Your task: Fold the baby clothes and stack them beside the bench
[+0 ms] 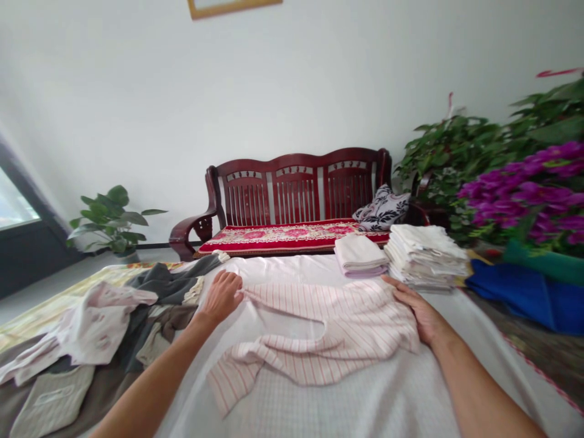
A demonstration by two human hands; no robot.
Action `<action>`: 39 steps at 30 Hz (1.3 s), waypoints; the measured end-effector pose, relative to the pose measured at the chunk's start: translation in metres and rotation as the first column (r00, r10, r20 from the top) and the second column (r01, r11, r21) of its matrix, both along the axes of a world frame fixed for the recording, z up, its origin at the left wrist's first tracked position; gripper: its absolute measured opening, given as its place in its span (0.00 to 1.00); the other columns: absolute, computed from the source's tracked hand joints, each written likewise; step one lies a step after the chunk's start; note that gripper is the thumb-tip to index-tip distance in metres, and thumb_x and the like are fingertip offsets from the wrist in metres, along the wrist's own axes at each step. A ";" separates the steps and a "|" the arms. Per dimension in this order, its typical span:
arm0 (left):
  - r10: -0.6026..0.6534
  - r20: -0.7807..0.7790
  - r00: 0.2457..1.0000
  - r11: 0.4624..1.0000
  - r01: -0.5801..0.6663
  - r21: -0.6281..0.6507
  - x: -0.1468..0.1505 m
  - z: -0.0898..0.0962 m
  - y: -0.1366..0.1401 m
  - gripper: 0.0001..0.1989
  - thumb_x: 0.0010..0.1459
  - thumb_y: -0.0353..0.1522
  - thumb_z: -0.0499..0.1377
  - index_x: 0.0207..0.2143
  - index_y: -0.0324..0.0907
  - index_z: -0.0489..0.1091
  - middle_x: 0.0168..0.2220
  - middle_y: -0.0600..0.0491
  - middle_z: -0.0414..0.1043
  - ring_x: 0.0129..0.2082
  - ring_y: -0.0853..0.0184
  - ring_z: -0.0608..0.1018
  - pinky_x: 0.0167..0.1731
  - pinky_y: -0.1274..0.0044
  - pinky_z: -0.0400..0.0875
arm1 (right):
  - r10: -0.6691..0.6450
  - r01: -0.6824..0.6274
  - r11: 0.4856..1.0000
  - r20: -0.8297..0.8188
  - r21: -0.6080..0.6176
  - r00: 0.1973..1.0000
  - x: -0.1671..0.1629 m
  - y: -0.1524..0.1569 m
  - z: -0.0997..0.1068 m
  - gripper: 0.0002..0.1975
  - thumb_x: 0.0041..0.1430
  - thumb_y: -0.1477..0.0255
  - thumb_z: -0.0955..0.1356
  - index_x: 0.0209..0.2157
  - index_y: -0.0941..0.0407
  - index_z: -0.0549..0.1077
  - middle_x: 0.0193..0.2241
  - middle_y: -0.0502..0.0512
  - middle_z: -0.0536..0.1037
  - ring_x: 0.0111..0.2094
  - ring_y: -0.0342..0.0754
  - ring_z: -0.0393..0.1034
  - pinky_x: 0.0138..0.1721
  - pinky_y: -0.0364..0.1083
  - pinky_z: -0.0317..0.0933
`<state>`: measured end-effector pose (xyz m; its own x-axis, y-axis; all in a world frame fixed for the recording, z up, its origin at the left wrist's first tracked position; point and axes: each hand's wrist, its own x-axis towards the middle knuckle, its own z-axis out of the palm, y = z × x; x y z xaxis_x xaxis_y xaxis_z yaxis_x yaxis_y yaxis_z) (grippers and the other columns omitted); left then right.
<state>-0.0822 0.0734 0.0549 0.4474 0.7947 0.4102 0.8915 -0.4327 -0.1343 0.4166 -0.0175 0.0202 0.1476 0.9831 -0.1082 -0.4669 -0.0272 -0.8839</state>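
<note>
A pair of pale pink striped pants [365, 328] lies on the white cloth [292, 413], its two legs pointing left and its waist at the right. My left hand [223, 295] is closed on the end of the far leg. The near leg lies bent, its cuff toward me. At the waist end, my right hand [422, 313] grips the edge, fingers reaching over the far corner; its thumb is hidden. Just beyond the pants sit a small folded stack [360, 255] and a taller pile of folded white cloths [424, 255].
Loose clothes [100, 328] in grey, brown and pink are heaped at the left. A wooden bench [292, 188] with a red floral cover stands behind. Purple flowers [529, 188] and a blue cloth [524, 292] are at the right; a potted plant [116, 222] stands at the back left.
</note>
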 end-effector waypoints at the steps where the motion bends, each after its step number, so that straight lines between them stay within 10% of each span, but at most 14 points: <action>1: 0.006 -0.019 1.000 0.999 -0.007 -0.047 -0.003 -0.001 -0.007 0.05 0.55 0.28 0.57 0.35 0.43 0.71 0.37 0.47 0.73 0.43 0.56 0.74 0.54 0.65 0.61 | -0.029 0.029 1.000 0.000 -0.005 1.000 0.001 0.000 -0.001 0.19 0.46 0.71 0.77 0.43 0.50 0.80 0.36 0.50 0.84 0.36 0.51 0.79 0.38 0.46 0.73; 6: 0.114 -0.055 0.992 0.903 -0.126 -0.411 -0.013 0.000 -0.036 0.11 0.60 0.40 0.56 0.30 0.44 0.72 0.34 0.49 0.76 0.35 0.58 0.78 0.35 0.73 0.63 | -0.023 0.026 0.998 0.062 -0.054 0.998 0.007 -0.002 -0.007 0.12 0.46 0.60 0.77 0.24 0.53 0.77 0.18 0.48 0.77 0.21 0.47 0.71 0.24 0.44 0.67; 12: 0.365 0.121 0.923 0.902 -0.318 -0.293 -0.018 0.017 -0.014 0.19 0.67 0.41 0.46 0.34 0.43 0.72 0.35 0.48 0.77 0.38 0.59 0.78 0.35 0.74 0.63 | 0.271 -0.253 0.960 0.185 -0.117 0.945 0.001 -0.014 0.004 0.23 0.49 0.63 0.77 0.47 0.53 0.78 0.34 0.53 0.84 0.30 0.50 0.77 0.29 0.44 0.68; 19: 0.444 -0.051 0.895 0.823 -0.430 -0.371 -0.043 -0.013 0.015 0.18 0.57 0.38 0.59 0.49 0.44 0.73 0.52 0.42 0.74 0.51 0.51 0.75 0.46 0.68 0.67 | 0.481 -0.451 0.877 0.293 -0.166 0.826 -0.003 -0.014 0.011 0.25 0.52 0.66 0.76 0.52 0.53 0.76 0.45 0.56 0.82 0.40 0.52 0.78 0.36 0.43 0.69; 26: 0.374 -0.014 0.927 0.832 -0.342 -0.437 -0.072 -0.022 0.009 0.09 0.53 0.35 0.60 0.37 0.43 0.73 0.40 0.46 0.75 0.43 0.57 0.78 0.40 0.73 0.66 | 0.562 -0.561 0.820 0.345 -0.112 0.752 -0.007 -0.016 0.017 0.27 0.49 0.65 0.77 0.53 0.51 0.77 0.49 0.58 0.80 0.49 0.55 0.75 0.48 0.47 0.68; 34: 0.230 0.446 0.865 0.876 0.015 -0.481 -0.094 -0.011 0.022 0.12 0.46 0.37 0.60 0.34 0.43 0.71 0.34 0.54 0.74 0.38 0.62 0.75 0.39 0.76 0.68 | 0.571 -0.537 0.815 0.456 -0.217 0.683 0.000 -0.011 0.009 0.15 0.46 0.66 0.78 0.37 0.58 0.84 0.32 0.55 0.83 0.28 0.45 0.73 0.27 0.39 0.64; 39: 0.216 0.645 0.733 0.867 0.159 -0.472 -0.102 0.001 0.030 0.24 0.47 0.43 0.62 0.45 0.42 0.73 0.33 0.54 0.74 0.33 0.63 0.75 0.36 0.75 0.68 | 0.452 -0.424 0.892 0.312 -0.157 0.835 0.001 -0.011 0.012 0.18 0.45 0.68 0.79 0.40 0.57 0.83 0.38 0.58 0.84 0.33 0.48 0.77 0.34 0.42 0.69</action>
